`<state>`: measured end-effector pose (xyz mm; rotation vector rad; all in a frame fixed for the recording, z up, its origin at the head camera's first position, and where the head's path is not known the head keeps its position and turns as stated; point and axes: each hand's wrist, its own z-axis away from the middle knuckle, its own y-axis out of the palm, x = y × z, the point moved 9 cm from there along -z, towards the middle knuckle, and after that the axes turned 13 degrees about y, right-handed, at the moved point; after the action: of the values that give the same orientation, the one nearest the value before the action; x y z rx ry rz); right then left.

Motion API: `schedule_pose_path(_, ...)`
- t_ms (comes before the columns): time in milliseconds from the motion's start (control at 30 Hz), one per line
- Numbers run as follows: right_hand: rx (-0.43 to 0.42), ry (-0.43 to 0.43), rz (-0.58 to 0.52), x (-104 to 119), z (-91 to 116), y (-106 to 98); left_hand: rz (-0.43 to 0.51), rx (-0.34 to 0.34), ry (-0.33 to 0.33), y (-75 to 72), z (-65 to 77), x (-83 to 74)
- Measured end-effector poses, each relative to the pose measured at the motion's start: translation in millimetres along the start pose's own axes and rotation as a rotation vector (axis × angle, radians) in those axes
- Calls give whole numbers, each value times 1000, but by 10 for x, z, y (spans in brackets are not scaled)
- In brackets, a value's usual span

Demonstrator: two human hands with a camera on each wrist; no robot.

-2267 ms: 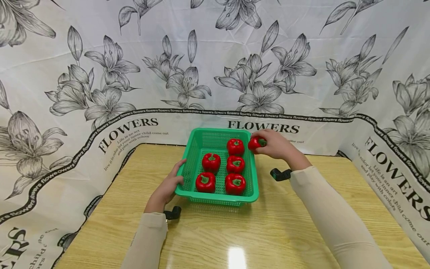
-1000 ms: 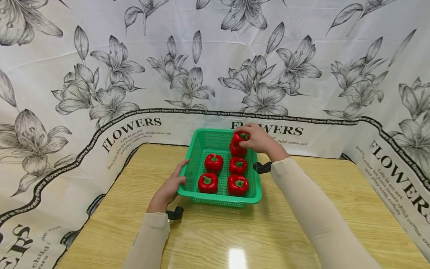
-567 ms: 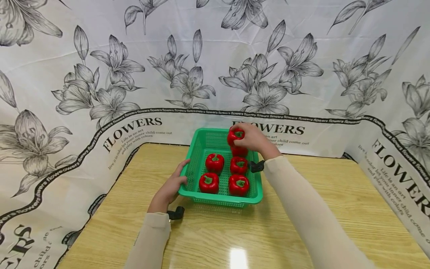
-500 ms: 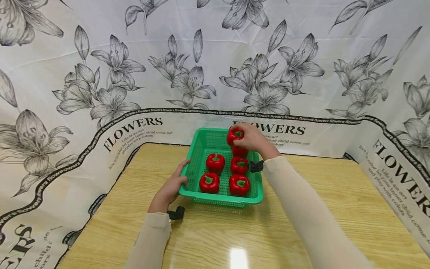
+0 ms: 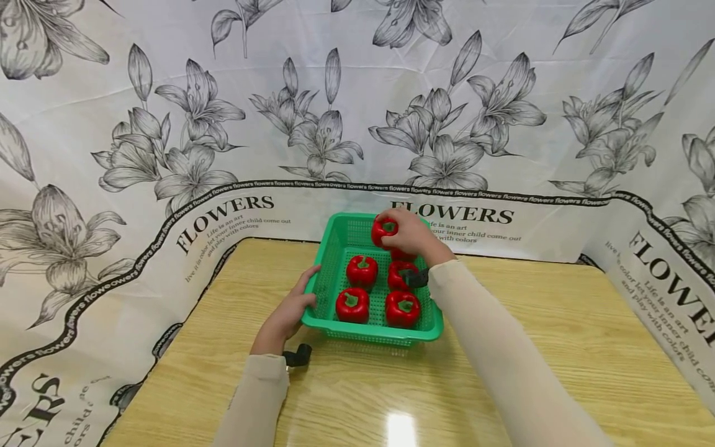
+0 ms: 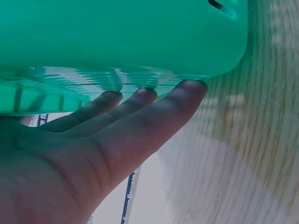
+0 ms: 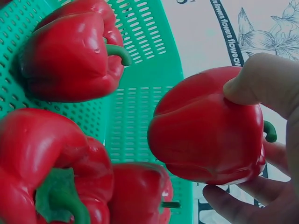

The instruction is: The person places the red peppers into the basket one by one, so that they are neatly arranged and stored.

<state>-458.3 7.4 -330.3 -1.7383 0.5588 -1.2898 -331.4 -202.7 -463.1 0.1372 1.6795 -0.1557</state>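
My right hand (image 5: 408, 234) grips a red bell pepper (image 5: 384, 232) above the far part of the green plastic basket (image 5: 373, 335). In the right wrist view, the thumb presses on one side of this bell pepper (image 7: 205, 126), with fingers on the other. Several more red bell peppers (image 5: 352, 305) sit in the basket, and one (image 5: 402, 254) is partly hidden behind my right hand. At the basket's left side is my left hand (image 5: 287, 310). Seen from the left wrist, its straight fingers (image 6: 159, 114) touch the slotted side wall just under the rim.
The basket stands on a wooden table (image 5: 536, 310). A white cloth (image 5: 313, 124) with printed flowers hangs behind and along both sides. Each wrist carries a small black camera mount (image 5: 298, 355).
My right hand has carried the bell pepper leftward, from outside the basket's right rim to above its far part. My left hand stays at the basket's left side.
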Motion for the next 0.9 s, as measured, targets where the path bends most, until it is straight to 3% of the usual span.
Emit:
schedule_pose_path(233, -6, -3, -8, -10, -78, 100, -1, 2, 4, -5, 1, -9)
schedule_pose_path(900, 94, 43, -14, -49, -227, 438, 1, -13, 9, -26, 6, 12)
